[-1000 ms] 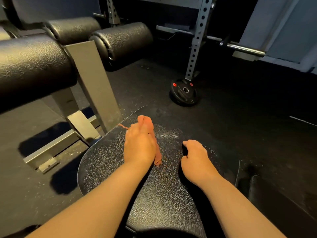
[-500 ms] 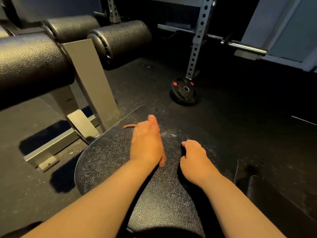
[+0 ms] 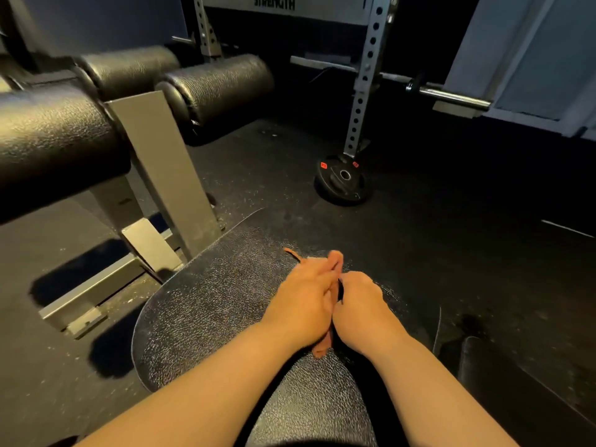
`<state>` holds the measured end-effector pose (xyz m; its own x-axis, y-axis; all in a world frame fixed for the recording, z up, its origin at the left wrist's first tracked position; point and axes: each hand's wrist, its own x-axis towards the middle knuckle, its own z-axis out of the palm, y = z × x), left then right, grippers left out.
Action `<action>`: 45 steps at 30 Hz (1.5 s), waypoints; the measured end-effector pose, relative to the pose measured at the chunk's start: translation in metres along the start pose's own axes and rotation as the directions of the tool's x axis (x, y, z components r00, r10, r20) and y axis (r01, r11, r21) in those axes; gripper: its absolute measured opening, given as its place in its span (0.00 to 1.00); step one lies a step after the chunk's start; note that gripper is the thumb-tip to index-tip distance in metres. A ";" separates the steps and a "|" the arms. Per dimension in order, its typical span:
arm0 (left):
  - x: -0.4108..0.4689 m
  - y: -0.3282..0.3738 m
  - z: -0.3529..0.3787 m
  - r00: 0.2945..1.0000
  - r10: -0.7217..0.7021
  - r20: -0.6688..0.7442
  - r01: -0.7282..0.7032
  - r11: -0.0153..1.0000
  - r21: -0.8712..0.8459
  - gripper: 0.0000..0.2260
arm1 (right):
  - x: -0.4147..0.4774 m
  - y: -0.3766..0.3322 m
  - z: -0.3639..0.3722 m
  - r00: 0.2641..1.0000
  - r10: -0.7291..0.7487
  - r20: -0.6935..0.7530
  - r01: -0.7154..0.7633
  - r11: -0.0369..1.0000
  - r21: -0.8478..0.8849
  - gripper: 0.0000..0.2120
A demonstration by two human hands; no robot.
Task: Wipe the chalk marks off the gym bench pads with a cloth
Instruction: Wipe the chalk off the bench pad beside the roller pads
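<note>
Left hand [image 3: 301, 300] flat on cloth [image 3: 322, 347] on bench pad [image 3: 209, 301], right hand [image 3: 361, 309] curled alongside, grasp unclear, "STRENGTH" sign [image 3: 274, 2] behind

A black weight plate [image 3: 343, 183] with red labels lies flat on the dark rubber floor [image 3: 451, 204] at the foot of a perforated steel rack upright [image 3: 362, 91]. A chrome barbell end [image 3: 451, 96] juts out to its right. Behind, a panel [image 3: 274, 2] reads "STRENGTH". At left, a slanted grey steel post [image 3: 161, 169] meets a floor rail [image 3: 93, 288].
</note>
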<state>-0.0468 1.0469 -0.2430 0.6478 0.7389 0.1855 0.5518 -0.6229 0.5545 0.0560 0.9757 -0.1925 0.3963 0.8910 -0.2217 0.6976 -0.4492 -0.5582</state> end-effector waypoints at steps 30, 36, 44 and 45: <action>0.011 -0.004 -0.011 0.919 -0.312 -0.241 0.344 0.934 0.103 0.20 | -0.008 0.033 -0.009 0.974 0.097 0.203 -0.031 0.953 -0.302 0.34; -0.006 0.026 0.030 0.991 0.018 0.131 0.001 0.989 -0.148 0.23 | -0.009 0.043 -0.010 0.975 0.056 0.213 0.018 0.944 -0.330 0.36; 0.002 -0.002 -0.007 0.947 -0.275 -0.166 0.301 0.941 0.156 0.23 | -0.020 0.045 -0.016 0.945 0.123 0.302 0.025 0.895 -0.445 0.37; -0.003 0.009 0.001 0.973 -0.218 -0.074 0.224 0.970 0.091 0.25 | -0.021 0.046 -0.017 0.943 0.129 0.308 0.026 0.891 -0.453 0.38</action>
<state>-0.0428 1.0390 -0.2397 0.4714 0.8737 0.1199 0.7284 -0.4624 0.5057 0.0894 0.9355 -0.2001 0.2797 0.8027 -0.5267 0.9023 -0.4072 -0.1414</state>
